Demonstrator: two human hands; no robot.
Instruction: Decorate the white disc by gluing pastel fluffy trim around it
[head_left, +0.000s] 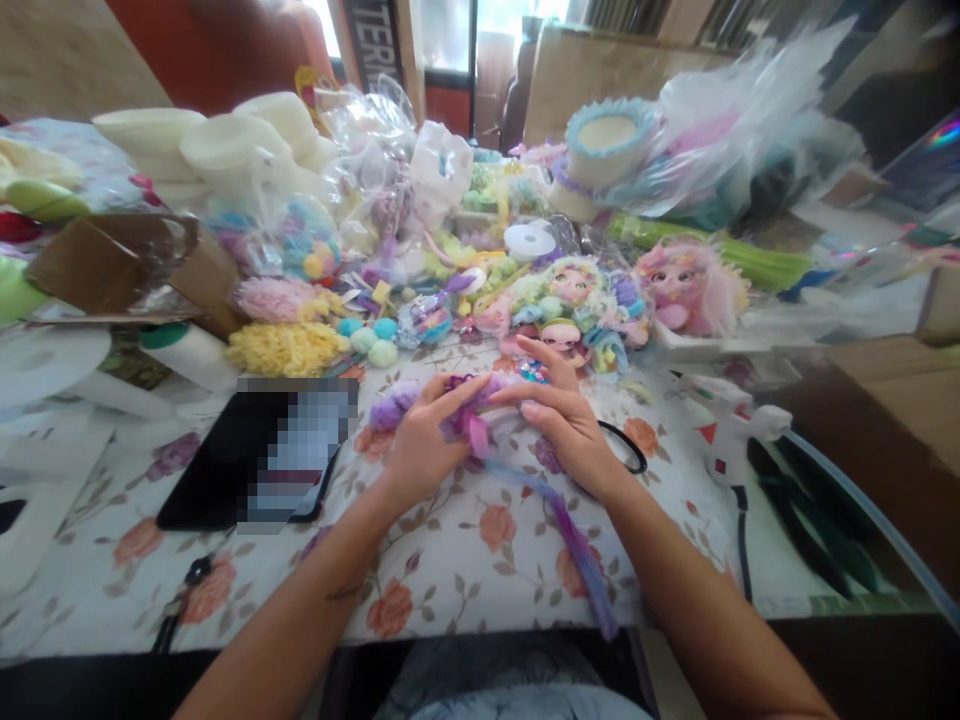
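A fluffy purple yarn-like piece [394, 406] lies across the middle of the flowered tablecloth. My left hand [429, 440] is closed over it, beside a small pink ribbon [478, 436]. From the other side, my right hand [570, 430] reaches in with its fingers stretched and apart, the tips touching or just over the piece's right end. A blue-purple strip [576, 545] trails from below the hands toward the table's front edge. Behind my right fingers sits a shiny blue patterned bit [532, 371]. A black loop [636, 455] lies partly hidden by my right hand.
A tablet [217, 450] lies at left, its screen partly blurred out. A white glue gun [731, 425] rests at right near dark-handled pliers [806, 525]. Doll-faced pieces [574, 285], yellow yarn [285, 348], pompoms, a cardboard box [112, 265] and plastic bags crowd the back.
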